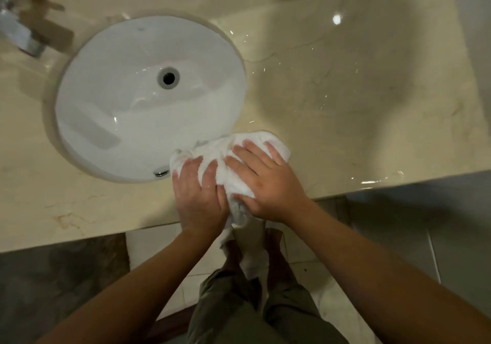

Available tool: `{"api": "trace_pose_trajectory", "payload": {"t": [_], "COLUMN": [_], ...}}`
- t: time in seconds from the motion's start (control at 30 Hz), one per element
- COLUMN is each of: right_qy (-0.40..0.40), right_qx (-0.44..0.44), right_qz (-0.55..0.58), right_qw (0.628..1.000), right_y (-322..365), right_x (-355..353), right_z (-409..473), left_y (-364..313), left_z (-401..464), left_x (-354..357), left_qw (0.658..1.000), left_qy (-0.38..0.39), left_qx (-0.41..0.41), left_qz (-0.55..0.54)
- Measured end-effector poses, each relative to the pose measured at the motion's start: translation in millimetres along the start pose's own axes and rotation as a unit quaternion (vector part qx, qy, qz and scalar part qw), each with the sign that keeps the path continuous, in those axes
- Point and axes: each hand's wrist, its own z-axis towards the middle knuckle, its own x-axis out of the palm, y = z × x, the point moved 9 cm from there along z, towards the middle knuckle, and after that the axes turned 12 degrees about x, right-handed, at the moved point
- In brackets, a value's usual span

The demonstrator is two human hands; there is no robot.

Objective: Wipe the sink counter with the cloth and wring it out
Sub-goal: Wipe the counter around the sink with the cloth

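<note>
A bunched white cloth (228, 155) lies on the beige marble counter (345, 91), at the near right rim of the round white sink (127, 109). Part of the cloth hangs over the counter's front edge. My left hand (198, 200) presses on the cloth's left side, fingers spread, close to the sink's overflow fitting. My right hand (265, 181) lies flat on the cloth's right side, its thumb tucked around the hanging part. Both hands grip the cloth between them.
A chrome faucet (18, 32) stands at the far left, blurred. Water drops glint on the counter right of the sink. The counter's front edge (372, 186) runs diagonally; below it are floor tiles (332, 277) and my bare feet.
</note>
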Motion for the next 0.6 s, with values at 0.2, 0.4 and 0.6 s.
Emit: {"api": "trace_pose_trajectory", "payload": {"t": [0.2, 0.4, 0.6], "right_qy": [-0.025, -0.035, -0.014], "right_qx": [0.021, 0.044, 0.091], "right_qz": [0.000, -0.020, -0.038], "right_qw": [0.999, 0.998, 0.995], "right_y": [-24.3, -48.4, -88.6], "right_x": [-11.5, -23.5, -35.4], "right_z": [-3.5, -6.2, -15.5], "left_y": [-21.4, -42.7, -75.1], "left_z": [18.9, 36.7, 61.9], "left_x": [7.6, 13.2, 30.0], "left_qw": [0.999, 0.997, 0.996], "left_qy": [0.016, -0.020, 0.004], "left_qx": [0.023, 0.064, 0.085], "left_qz": [-0.027, -0.025, -0.040]}}
